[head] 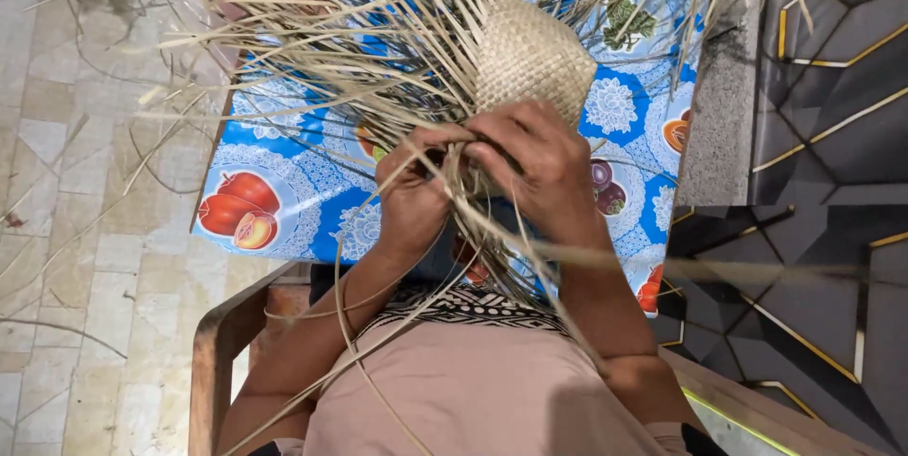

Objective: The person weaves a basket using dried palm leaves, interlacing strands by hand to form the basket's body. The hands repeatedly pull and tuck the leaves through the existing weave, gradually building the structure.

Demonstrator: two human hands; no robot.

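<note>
A partly woven straw piece [532, 54] with a tight checkered weave sits in front of me, with many loose dry straw strips [359, 30] fanning out to the left and upward. My left hand [411, 193] pinches several strips just below the woven part. My right hand [534, 161] is curled over the lower edge of the weave, fingers closed on strips. The two hands touch each other at the fingertips. Long strips trail down over my lap.
A blue tablecloth [284, 172] printed with white lace rounds and red fruit covers the table under the work. I sit on a wooden chair [213, 352]. Pale tiled floor [76, 229] lies at left with stray straw; a dark wall with gold lines [832, 134] stands at right.
</note>
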